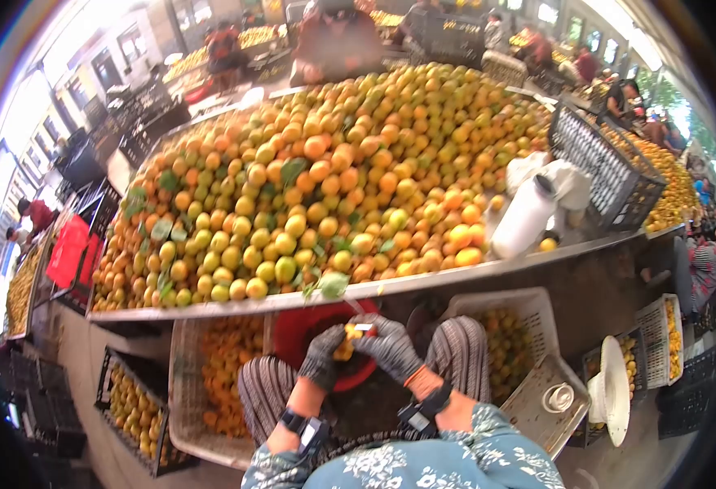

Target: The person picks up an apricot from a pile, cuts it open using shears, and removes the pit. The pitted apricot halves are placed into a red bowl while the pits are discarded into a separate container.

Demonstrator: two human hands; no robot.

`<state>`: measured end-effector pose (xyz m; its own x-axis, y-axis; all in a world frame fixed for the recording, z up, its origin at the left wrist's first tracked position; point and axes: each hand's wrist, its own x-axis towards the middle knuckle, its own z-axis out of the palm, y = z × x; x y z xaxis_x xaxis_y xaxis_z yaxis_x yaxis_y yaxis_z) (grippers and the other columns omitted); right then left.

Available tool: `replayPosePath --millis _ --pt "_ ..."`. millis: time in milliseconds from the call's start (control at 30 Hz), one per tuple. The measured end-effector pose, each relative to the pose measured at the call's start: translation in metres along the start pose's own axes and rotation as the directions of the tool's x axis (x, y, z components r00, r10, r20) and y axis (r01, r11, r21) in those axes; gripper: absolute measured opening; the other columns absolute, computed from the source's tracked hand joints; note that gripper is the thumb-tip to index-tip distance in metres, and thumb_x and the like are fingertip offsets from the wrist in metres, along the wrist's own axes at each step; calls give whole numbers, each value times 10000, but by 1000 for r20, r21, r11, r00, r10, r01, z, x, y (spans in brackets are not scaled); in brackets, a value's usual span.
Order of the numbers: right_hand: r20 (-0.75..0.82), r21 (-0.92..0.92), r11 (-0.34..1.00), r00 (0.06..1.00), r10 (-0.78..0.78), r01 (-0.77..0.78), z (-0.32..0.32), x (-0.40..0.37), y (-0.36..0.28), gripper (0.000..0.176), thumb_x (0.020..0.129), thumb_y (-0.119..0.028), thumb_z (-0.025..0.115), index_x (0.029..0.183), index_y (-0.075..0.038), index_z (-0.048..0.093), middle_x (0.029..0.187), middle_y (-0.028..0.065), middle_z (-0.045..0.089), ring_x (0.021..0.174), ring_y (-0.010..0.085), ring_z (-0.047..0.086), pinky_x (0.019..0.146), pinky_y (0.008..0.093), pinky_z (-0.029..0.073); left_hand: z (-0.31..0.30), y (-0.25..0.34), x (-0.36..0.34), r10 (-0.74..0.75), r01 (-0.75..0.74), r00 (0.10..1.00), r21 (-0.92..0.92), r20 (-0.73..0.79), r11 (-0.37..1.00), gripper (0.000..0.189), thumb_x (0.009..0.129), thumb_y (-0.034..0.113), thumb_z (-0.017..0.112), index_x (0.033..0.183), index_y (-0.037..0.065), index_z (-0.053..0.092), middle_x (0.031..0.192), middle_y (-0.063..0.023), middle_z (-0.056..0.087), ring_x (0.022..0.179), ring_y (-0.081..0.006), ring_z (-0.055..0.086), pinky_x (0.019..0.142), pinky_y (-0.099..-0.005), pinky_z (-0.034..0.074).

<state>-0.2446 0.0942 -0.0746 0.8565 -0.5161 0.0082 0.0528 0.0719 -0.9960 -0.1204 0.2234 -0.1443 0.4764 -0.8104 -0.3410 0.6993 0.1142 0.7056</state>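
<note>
Both hands wear grey gloves and meet above a red basin (291,334) between the knees. My left hand (323,357) is closed around a small orange-yellow fruit (344,350). My right hand (389,345) is closed at the fruit's other side, with a small object, whitish and red, at its fingertips; I cannot make out what it is. In front of the hands a metal-edged table (211,310) bears a large heap of yellow-orange fruit (317,171) with some green leaves (333,284). The basin's contents are mostly hidden by the hands.
A crate of orange pieces (180,407) stands left of the knees, a crate of fruit (541,314) right. On the table are a white bottle (525,216) and a black crate (607,163). A straw hat (615,391) lies at right. Another person (338,41) sits across the table.
</note>
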Motion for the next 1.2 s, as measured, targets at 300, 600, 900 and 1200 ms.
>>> replayPosePath --millis 300,600,900,1200 --pt "102 -504 861 994 -28 76 -4 -4 -17 399 786 -335 702 1111 -116 629 932 152 676 896 318 661 782 379 517 30 19 -18 20 -17 999 66 -46 998 206 877 144 602 1045 36 651 980 -34 660 896 -146 602 830 -267 467" --pt "54 271 916 955 293 -297 -6 -2 -32 276 832 -193 701 1050 -29 658 829 21 663 803 116 628 742 250 514 61 36 -37 -24 3 992 168 123 986 385 817 154 705 1167 37 596 978 -25 645 862 -146 604 767 -278 499" --pt "101 -149 959 961 257 -240 -9 8 -13 300 807 -235 706 1052 -65 673 902 41 688 846 104 625 806 271 496 52 27 -34 56 -37 998 473 -25 880 376 750 74 752 1102 46 621 951 -25 651 814 -135 607 741 -275 502" --pt "108 -528 839 970 218 -130 -7 6 -20 251 779 -208 640 979 -59 668 891 161 683 847 281 662 778 373 508 49 12 -28 215 -123 975 932 50 340 250 787 119 685 1028 61 651 889 -76 688 788 -162 651 715 -289 515"
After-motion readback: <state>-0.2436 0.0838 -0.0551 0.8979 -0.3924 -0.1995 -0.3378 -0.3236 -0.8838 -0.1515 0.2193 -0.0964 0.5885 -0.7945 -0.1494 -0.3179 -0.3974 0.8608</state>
